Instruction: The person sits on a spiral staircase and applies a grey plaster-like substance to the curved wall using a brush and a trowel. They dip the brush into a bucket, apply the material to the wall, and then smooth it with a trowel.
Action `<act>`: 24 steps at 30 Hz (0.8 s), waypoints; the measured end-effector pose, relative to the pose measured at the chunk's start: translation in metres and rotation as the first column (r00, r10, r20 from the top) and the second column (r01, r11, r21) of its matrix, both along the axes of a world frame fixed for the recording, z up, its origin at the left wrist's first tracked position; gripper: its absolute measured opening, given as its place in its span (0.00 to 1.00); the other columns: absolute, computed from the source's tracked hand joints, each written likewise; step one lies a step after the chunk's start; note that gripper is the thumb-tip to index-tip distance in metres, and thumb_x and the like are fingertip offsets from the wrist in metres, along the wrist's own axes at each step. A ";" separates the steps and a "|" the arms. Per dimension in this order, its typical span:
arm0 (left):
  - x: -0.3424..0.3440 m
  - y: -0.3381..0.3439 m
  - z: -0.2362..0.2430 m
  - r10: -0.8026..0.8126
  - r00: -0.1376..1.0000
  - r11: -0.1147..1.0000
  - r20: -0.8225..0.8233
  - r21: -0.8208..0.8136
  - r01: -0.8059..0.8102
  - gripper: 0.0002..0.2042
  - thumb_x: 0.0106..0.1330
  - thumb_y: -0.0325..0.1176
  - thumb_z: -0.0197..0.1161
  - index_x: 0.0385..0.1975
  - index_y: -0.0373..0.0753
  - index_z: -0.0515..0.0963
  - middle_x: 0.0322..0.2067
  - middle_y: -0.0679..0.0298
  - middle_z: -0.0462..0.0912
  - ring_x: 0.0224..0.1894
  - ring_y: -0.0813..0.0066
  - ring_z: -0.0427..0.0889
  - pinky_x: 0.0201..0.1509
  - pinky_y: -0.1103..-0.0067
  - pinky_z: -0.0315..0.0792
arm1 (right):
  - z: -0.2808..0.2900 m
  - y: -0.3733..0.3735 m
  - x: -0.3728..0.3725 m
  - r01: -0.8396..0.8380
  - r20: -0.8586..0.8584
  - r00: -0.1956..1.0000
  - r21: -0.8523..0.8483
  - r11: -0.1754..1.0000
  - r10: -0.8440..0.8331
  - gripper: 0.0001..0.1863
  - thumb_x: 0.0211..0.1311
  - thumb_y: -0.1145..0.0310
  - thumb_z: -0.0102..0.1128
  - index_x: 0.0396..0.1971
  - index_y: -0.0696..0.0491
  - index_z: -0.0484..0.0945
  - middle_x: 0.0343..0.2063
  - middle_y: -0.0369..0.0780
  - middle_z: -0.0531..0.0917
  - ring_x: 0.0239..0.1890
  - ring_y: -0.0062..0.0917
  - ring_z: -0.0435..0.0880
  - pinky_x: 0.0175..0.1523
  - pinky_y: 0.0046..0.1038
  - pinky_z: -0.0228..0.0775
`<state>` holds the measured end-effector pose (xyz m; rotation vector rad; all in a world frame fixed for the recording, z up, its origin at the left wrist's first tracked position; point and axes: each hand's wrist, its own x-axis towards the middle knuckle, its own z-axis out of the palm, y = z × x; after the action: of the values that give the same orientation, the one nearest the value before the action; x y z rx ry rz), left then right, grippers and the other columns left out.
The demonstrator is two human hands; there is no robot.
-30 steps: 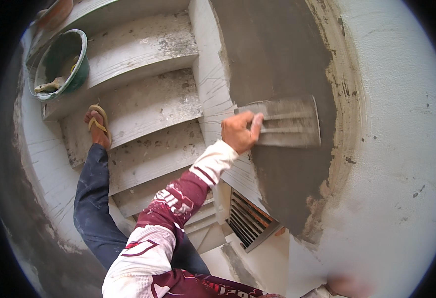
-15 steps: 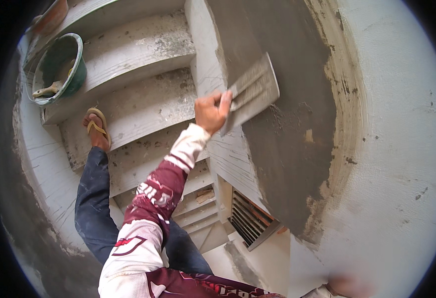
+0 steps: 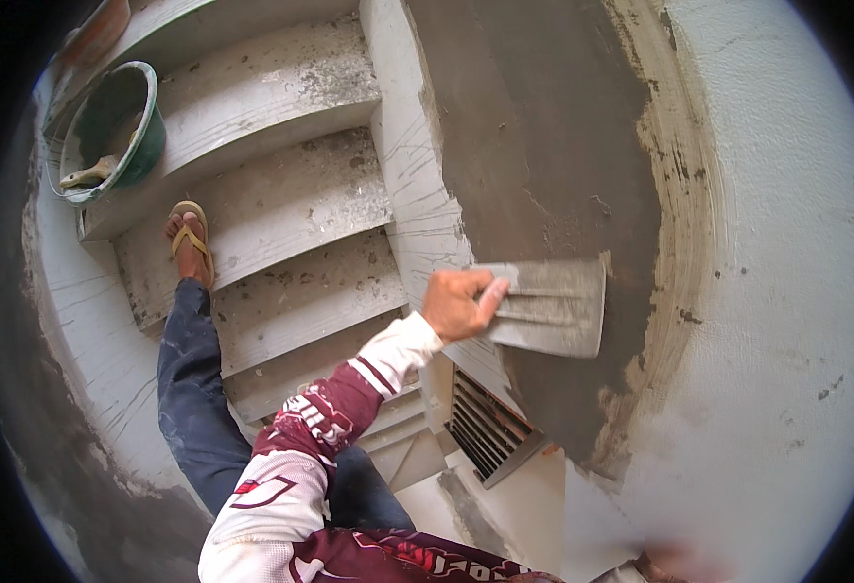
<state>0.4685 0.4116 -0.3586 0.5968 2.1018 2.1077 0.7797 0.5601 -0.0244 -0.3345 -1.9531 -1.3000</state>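
Note:
My left hand is closed on a plastering trowel, its thumb lying along the near side of the blade. The grey rectangular blade has raised ribs and smears of plaster. It lies over the band of dark grey wet plaster on the wall, low on that band; whether its whole face touches cannot be told. The grip is mostly hidden by my fingers. At the lower right edge, my right hand is a blur near the white wall; its fingers do not show clearly.
Spattered concrete steps run along the left, with my sandalled foot on one. A green bucket with a brush stands upper left, near a reddish-brown container. A slatted vent lies below the plaster.
My left hand has carried the trowel down and to the right across the plaster, and the blade has turned from slanted to nearly level. My right hand stays at the lower right.

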 end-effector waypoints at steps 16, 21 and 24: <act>0.207 0.019 -0.018 -0.307 0.952 0.948 -0.015 0.081 0.307 0.12 0.62 0.36 0.64 0.18 0.39 0.76 0.16 0.57 0.77 0.19 0.56 0.78 0.25 0.67 0.71 | 0.004 -0.010 -0.012 0.046 0.042 0.998 0.081 0.996 -0.050 0.30 0.72 0.45 0.44 0.54 0.60 0.63 0.57 0.48 0.62 0.58 0.39 0.70 0.60 0.37 0.69; 0.160 -0.004 -0.048 -0.145 0.974 0.986 0.172 0.111 0.127 0.13 0.62 0.36 0.64 0.18 0.36 0.79 0.17 0.53 0.78 0.18 0.56 0.79 0.24 0.70 0.71 | 0.001 -0.008 -0.013 -0.071 0.021 0.997 0.000 0.997 0.071 0.29 0.72 0.46 0.45 0.52 0.61 0.65 0.58 0.48 0.61 0.58 0.38 0.69 0.62 0.38 0.68; 0.056 -0.026 -0.056 0.049 0.983 0.998 0.177 0.016 -0.053 0.13 0.63 0.37 0.62 0.22 0.34 0.82 0.15 0.51 0.78 0.15 0.59 0.77 0.22 0.71 0.70 | 0.002 -0.012 -0.011 -0.054 0.026 0.998 0.008 0.999 0.053 0.29 0.72 0.46 0.46 0.52 0.61 0.65 0.58 0.48 0.60 0.58 0.37 0.70 0.62 0.39 0.68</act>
<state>0.5244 0.3854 -0.4141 0.3464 2.0218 2.1238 0.7686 0.5483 -0.0220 -0.2611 -1.9639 -1.2835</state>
